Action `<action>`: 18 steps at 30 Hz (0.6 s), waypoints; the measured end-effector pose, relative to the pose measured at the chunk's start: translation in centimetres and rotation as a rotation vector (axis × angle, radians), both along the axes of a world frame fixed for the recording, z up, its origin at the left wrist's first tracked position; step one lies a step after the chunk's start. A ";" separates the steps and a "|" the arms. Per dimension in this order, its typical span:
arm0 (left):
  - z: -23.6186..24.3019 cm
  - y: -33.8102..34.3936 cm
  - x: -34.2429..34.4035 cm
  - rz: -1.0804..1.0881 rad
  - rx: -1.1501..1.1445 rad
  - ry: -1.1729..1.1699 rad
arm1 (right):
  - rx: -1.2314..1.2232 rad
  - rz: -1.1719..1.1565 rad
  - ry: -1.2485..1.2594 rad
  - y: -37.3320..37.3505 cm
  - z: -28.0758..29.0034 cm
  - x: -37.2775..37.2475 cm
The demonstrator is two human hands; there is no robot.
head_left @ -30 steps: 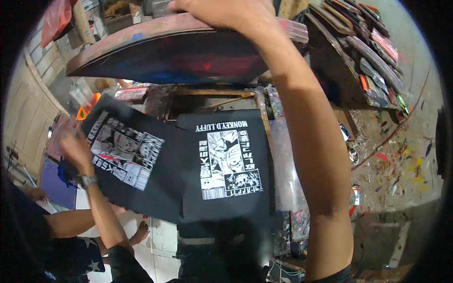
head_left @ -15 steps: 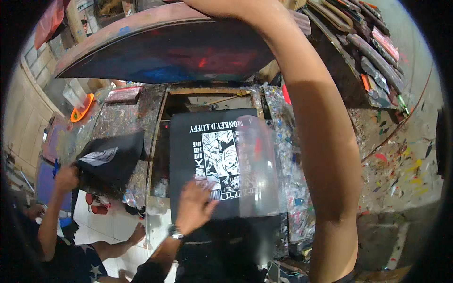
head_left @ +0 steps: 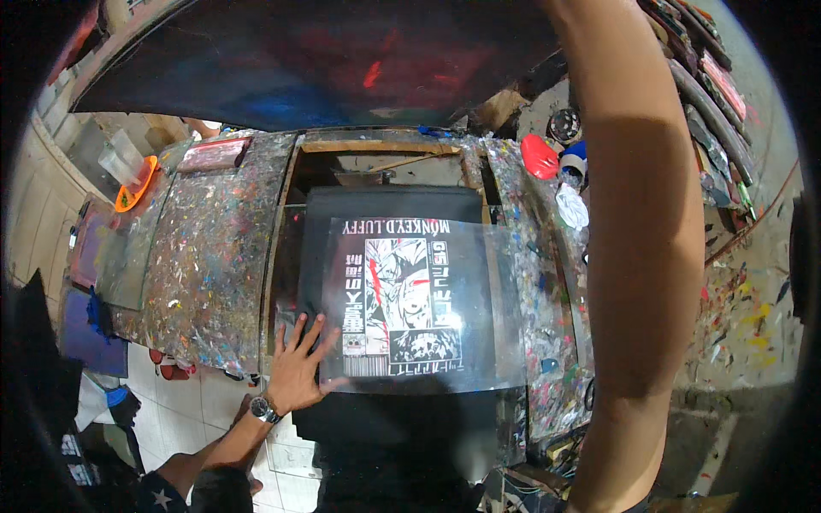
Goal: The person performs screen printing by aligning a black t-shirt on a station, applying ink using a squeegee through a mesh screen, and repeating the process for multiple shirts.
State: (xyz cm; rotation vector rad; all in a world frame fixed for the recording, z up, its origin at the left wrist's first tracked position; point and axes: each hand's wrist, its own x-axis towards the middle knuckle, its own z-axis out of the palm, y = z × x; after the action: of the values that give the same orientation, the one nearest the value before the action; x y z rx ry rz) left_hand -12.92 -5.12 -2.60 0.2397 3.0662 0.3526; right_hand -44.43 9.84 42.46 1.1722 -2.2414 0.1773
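My left hand (head_left: 299,368), wearing a wristwatch, lies with fingers spread at the left edge of a clear plastic sheet (head_left: 494,308). The sheet covers a black fabric piece (head_left: 389,205) with a white comic-style print (head_left: 398,299); red strokes show through or on the sheet. The fabric rests on a board over a wooden-framed opening (head_left: 376,147). My right forearm (head_left: 633,282) reaches up the right side, its hand cut off by the top edge. A large raised dark screen frame (head_left: 316,60), stained red and blue, spans the top of the view.
A paint-spattered bench (head_left: 209,256) flanks the opening, with an orange tray (head_left: 137,184), a squeegee-like bar (head_left: 214,154) and a red round object (head_left: 539,156). Stacked squeegees (head_left: 710,103) lie upper right. Another person's leg (head_left: 180,470) shows lower left.
My left hand moved from the left-side fabric onto the middle one's edge. The clear sheet now covers the print. A co-worker took the other fabric away leftward. The view shifted.
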 end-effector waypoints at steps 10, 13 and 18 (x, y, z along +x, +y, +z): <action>0.4 0.0 -0.7 0.002 -0.008 -0.003 | 0.284 0.101 0.224 -0.8 0.7 -1.3; 0.9 0.1 -0.6 0.038 -0.030 -0.012 | 0.057 0.067 0.018 -0.2 0.5 0.1; 0.0 0.1 -0.4 0.026 -0.019 0.035 | 0.089 0.059 0.073 0.1 0.4 -0.9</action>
State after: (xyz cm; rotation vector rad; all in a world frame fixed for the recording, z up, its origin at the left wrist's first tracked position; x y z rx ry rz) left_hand -13.36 -5.00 -2.60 0.2071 3.1083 0.3238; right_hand -45.35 9.89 42.88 1.2723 -2.1714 0.0577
